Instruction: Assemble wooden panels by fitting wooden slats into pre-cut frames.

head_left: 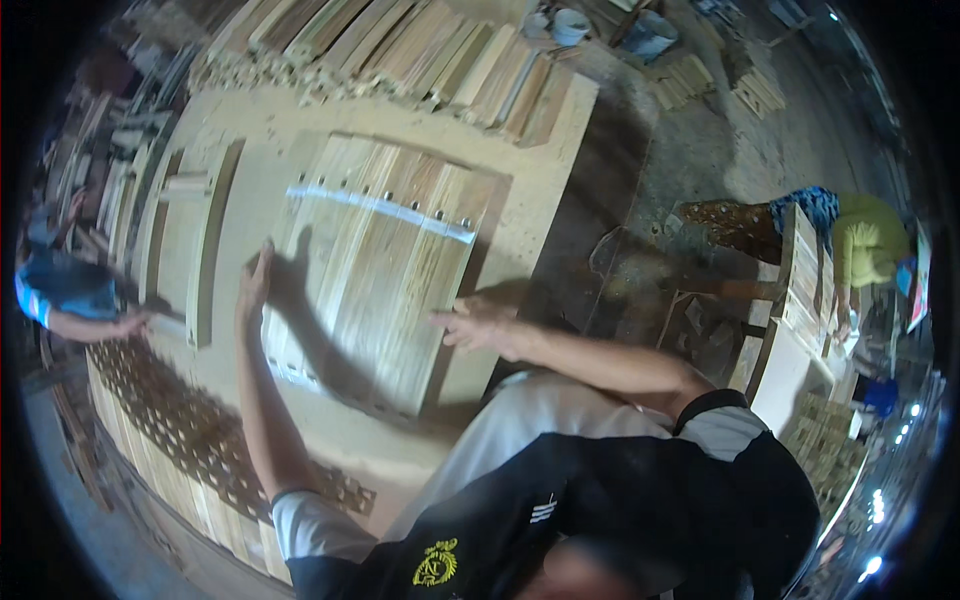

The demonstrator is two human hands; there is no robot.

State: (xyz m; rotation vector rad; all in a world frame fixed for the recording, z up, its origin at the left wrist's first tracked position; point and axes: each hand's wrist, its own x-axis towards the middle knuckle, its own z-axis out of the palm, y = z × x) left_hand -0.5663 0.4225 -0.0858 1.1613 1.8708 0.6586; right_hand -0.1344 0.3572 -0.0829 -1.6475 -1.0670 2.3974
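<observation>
A wide panel of pale wooden slats (375,280) lies on a large work board in front of me. A light-coloured strip (375,203) runs across its far end, with a row of small dark round fittings beside it. My left hand (255,285) is at the panel's left edge, seen side-on with its fingers stretched out; whether it touches the wood I cannot tell. At the right edge is my right hand (485,327), its fingers spread and reaching over the side of the panel. Shadows of my left arm and hand fall across the slats.
Loose wooden strips (400,55) are piled along the far side. A narrow wooden frame (205,250) lies left, with a co-worker's hand (130,322) near it. Small wood blocks (180,410) cover the near left. Another person (868,245) bends over a bench at right.
</observation>
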